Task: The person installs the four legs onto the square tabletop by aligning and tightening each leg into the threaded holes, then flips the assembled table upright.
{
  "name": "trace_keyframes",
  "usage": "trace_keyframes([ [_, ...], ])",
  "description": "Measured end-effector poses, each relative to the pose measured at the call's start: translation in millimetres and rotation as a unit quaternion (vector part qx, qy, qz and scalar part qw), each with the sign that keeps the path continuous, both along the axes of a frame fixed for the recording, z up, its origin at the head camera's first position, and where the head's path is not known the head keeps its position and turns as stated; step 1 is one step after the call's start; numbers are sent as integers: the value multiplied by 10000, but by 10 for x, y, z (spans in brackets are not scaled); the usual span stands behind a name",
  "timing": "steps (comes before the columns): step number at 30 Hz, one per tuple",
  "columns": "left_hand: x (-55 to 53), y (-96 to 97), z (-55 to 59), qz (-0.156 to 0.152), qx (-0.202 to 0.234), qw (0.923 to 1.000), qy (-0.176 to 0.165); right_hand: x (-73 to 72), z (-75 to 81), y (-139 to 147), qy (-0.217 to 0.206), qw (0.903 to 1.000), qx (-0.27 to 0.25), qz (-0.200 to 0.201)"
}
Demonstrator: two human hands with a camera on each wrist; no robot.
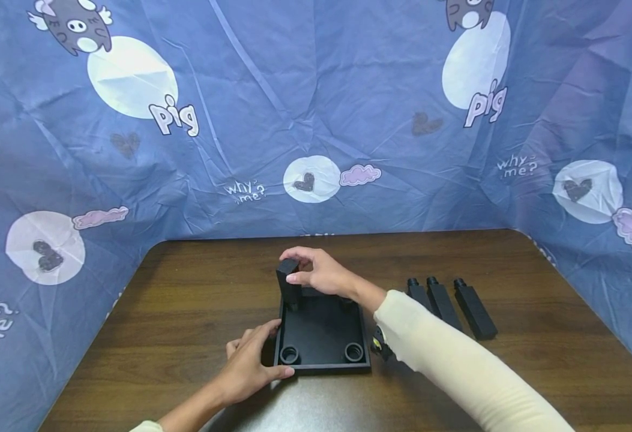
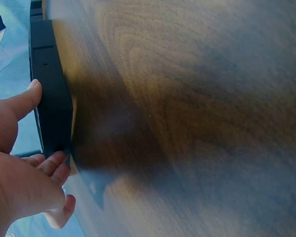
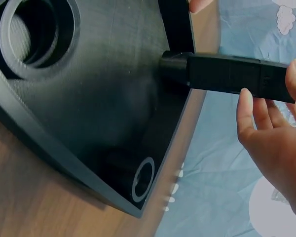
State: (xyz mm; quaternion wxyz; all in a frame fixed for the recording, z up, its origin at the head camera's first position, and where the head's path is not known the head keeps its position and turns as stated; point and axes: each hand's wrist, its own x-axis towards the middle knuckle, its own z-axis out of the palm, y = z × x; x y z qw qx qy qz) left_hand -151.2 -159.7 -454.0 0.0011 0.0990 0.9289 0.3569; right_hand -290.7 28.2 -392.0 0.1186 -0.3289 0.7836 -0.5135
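Note:
A black square tray (image 1: 321,330) with round threaded sockets at its corners lies on the table. At its far-left corner a black square leg (image 1: 288,282) stands upright, its lower end in the socket there. My right hand (image 1: 321,273) holds this leg near the top, thumb on one side and fingers on the other. How deep the leg's end (image 3: 175,66) sits in the socket cannot be told. My left hand (image 1: 248,366) grips the near-left corner of the tray, thumb at the front wall and fingers along the left wall. Two near sockets, left (image 1: 290,355) and right (image 1: 353,353), hold nothing.
Three more black legs, left (image 1: 417,294), middle (image 1: 442,303) and right (image 1: 475,309), lie to the right, threaded ends pointing away. My right sleeve partly covers a small black item with yellow (image 1: 377,343). A blue patterned cloth (image 1: 316,120) hangs behind the wooden table (image 1: 197,282).

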Motion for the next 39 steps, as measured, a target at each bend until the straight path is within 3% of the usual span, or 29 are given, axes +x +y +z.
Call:
trace_keyframes([
  [8,0,3,9,-5,4,10000,-89,7,-46,-25,141,9979,-97,-629],
  [16,7,1,7,20,41,10000,6,-42,33,51,114,9994,229,214],
  [20,5,-2,8,16,20,10000,12,-41,41,64,-71,9988,329,361],
  [25,4,3,6,-4,41,10000,-43,-26,12,34,-65,10000,41,-43],
  [31,6,7,11,22,35,10000,-12,-5,-20,-38,368,9966,109,-732],
  [36,11,9,17,10,26,10000,17,8,-54,-51,427,9955,145,-838],
  [39,15,9,23,11,18,10000,19,2,-65,-23,399,9973,78,-617],
])
